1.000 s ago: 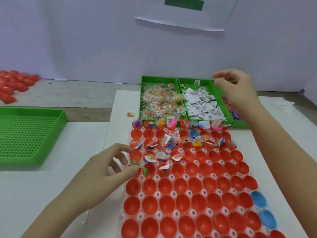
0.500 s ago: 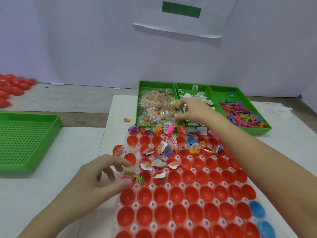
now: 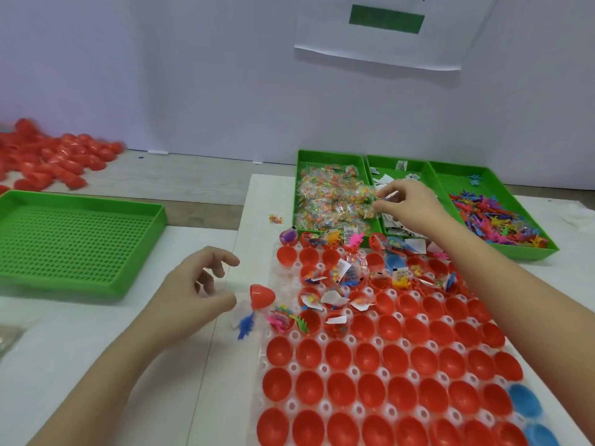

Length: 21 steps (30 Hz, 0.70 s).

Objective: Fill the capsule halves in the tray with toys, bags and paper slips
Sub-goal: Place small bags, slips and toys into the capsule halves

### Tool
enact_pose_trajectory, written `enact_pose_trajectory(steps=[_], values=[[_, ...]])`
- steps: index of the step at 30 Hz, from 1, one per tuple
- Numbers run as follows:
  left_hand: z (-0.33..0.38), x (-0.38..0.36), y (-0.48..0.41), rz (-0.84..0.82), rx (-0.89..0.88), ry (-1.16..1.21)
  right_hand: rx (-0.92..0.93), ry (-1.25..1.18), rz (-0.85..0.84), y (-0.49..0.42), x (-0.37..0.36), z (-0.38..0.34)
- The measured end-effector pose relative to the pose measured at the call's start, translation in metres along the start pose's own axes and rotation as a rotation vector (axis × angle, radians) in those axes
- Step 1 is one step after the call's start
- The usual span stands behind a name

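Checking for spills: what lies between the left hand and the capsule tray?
In the head view, a red capsule half tipped on its side and a blue toy lie between the left hand and the tray.

Clear tray (image 3: 291, 405) w/ red capsule halves (image 3: 338, 354), far rows filled w/ toys/slips

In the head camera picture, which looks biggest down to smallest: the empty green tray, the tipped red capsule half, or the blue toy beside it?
1. empty green tray, by far
2. tipped red capsule half
3. blue toy, thinner, though close
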<state>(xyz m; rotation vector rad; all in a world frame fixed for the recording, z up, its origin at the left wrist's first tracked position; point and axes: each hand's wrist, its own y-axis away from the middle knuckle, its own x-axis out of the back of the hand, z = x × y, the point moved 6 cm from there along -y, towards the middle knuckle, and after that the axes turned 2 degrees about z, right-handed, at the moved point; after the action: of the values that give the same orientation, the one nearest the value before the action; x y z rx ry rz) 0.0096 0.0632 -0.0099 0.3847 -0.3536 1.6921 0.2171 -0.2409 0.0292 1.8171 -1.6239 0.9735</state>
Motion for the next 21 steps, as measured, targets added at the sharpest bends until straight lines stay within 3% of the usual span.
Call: enact_pose_trajectory(steps=[4, 10, 13, 16, 21], values=[[-0.007, 0.001, 0.009, -0.222, -0.045, -0.262, 0.041, -0.014, 0.056, 0.007, 0.006, -0.007], [0.006, -0.013, 0.007, -0.177, -0.185, -0.255, 0.106, -0.305, 0.235, 0.044, 0.034, -0.046], [0.01, -0.019, 0.006, -0.139, -0.246, -0.259, 0.276, -0.395, 0.067, 0.092, 0.031, -0.087], [0.014, -0.022, 0.005, -0.127, -0.301, -0.28, 0.414, -0.316, -0.157, 0.149, 0.01, -0.112], [0.01, -0.023, 0.007, -0.1, -0.304, -0.249, 0.542, 0.005, -0.23, 0.186, -0.023, -0.117]])
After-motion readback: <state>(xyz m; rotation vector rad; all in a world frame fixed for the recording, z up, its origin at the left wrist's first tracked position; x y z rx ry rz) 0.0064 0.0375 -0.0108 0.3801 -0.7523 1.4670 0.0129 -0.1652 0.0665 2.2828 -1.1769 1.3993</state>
